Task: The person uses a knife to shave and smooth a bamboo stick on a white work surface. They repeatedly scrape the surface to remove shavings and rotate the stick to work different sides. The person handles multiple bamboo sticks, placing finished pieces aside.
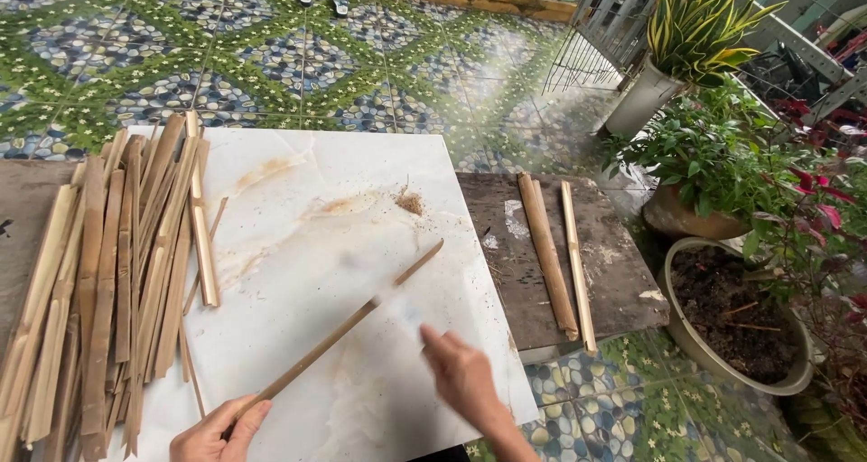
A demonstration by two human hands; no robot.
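At 6 o'clock on counter (361, 200), my left hand (217, 430) pinches thin bamboo strip (348, 326) w/ fingers at butt end—light, stiff, splintery imo; right hand (465, 376) blurred, grip unclear.

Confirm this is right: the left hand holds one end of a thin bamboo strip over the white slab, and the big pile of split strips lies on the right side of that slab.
Not quite. The head view shows the pile of split strips on the left side of the white slab, not the right. The rest stands: the left hand holds one end of the thin bamboo strip over it.
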